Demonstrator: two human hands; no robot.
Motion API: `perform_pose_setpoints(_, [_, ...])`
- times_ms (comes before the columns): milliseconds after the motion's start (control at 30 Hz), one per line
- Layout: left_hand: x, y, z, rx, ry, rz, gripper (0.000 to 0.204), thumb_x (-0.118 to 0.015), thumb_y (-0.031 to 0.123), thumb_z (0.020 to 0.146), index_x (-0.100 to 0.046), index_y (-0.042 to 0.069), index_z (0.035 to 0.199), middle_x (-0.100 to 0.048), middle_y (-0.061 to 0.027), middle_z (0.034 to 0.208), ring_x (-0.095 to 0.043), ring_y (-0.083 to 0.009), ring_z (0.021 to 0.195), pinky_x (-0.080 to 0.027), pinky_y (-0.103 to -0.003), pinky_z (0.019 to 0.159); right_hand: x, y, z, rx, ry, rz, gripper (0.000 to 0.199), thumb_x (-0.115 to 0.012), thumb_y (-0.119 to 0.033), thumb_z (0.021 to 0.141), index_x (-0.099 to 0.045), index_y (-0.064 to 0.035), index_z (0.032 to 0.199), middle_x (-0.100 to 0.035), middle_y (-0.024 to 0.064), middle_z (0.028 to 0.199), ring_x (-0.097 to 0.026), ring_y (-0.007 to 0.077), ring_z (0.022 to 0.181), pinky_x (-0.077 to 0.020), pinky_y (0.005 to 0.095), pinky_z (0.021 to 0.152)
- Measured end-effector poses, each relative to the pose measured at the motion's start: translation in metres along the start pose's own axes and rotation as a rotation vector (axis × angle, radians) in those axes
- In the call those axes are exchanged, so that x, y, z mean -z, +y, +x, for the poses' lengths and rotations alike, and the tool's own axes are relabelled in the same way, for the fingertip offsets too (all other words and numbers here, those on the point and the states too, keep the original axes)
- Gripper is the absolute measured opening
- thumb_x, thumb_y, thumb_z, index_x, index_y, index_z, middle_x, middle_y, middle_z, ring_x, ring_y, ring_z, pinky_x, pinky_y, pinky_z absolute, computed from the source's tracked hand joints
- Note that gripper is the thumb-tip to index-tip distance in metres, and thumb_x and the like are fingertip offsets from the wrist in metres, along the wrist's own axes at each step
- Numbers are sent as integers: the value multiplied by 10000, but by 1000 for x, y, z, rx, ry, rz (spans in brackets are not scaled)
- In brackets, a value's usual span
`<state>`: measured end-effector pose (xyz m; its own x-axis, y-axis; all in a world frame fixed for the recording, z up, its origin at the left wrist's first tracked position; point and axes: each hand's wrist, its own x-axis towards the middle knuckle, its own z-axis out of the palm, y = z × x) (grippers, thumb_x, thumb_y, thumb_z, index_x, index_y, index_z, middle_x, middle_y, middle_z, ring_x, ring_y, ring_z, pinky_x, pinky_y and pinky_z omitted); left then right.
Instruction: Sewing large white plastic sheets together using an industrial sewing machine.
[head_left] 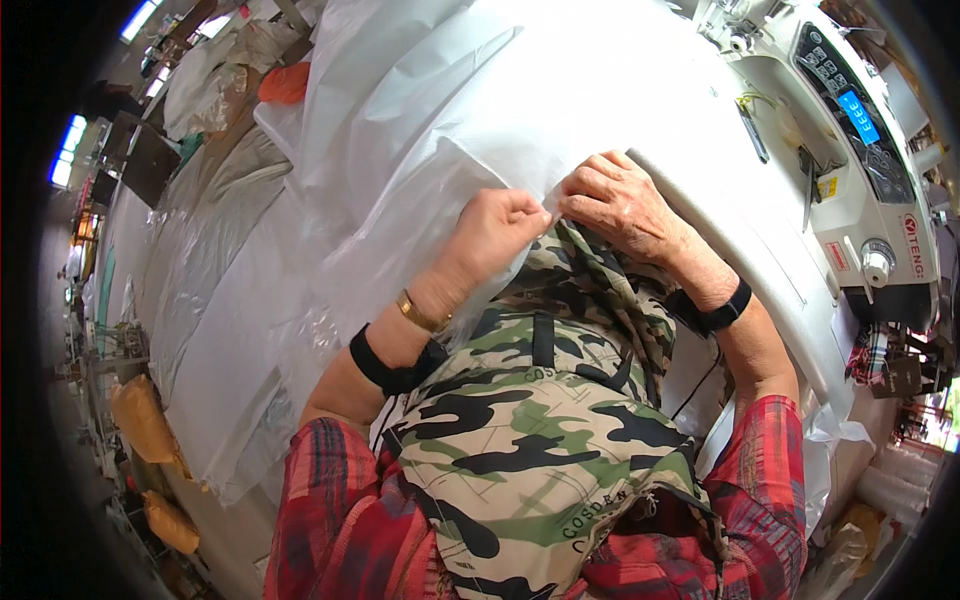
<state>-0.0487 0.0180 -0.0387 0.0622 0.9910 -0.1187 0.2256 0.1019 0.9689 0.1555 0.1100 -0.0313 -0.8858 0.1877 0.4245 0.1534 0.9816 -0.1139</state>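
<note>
A large translucent white plastic sheet [400, 165] spreads over the work surface and drapes down toward me. My left hand [490, 235] is closed in a pinch on its near edge. Just beside it, almost fingertip to fingertip, my right hand [622, 205] is closed with bent fingers on the same edge. The exact bit of sheet between the fingers is hidden. Below both hands lies the camouflage apron [530, 420] that I wear, one fold of it rising up close under my right hand.
At the right stands a white sewing machine [820, 215] with a lit blue display. Thread snips [808, 185] and a slim dark tool [752, 130] rest by it. More sheeting [225, 215] is heaped at the left, near an orange-red item [285, 84] and brown packages [145, 418].
</note>
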Motion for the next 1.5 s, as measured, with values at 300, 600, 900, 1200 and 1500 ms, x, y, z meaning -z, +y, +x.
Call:
perform_pose_setpoints(300, [-27,22,-18,-683,352,1003,638,-640,-18,810,-485,-1,1428,-600,-99,861,-611,-202,699,-517,-314,595,4,-12,2,-99,-38,-64,89,-568,-150,943,-569,-72,987,-534,65,914,-533,221,893,-430,352,811])
perform_pose_setpoints(600, [-8,27,-11,-645,238,430,378,-602,-31,888,-618,35,1260,-647,-163,863,-663,-306,736,-522,-371,665,26,14,10,-238,93,207,139,-715,-34,841,-634,-59,952,-635,66,903,-622,257,854,-514,369,753])
perform_pose_setpoints(900, [-3,27,0,-661,239,608,296,-635,-10,850,-664,-6,1144,-597,-136,836,-611,-280,731,-493,-366,658,34,49,6,-438,62,271,147,-729,-184,877,-676,-52,915,-649,55,865,-614,231,861,-489,343,786])
perform_pose_setpoints(1200, [10,20,14,-596,141,354,173,-652,38,837,-693,-46,983,-654,-159,809,-601,-244,659,-467,-329,613,39,99,-16,-534,35,67,293,-694,-394,884,-682,-105,932,-654,37,893,-583,240,897,-399,393,918])
perform_pose_setpoints(1500, [0,17,14,-639,5,508,181,-616,-28,800,-664,-8,974,-618,-144,795,-607,-301,675,-472,-375,618,29,169,-48,-468,251,187,475,-631,-458,948,-561,-121,1275,-666,90,1125,-613,251,1064,-502,430,924])
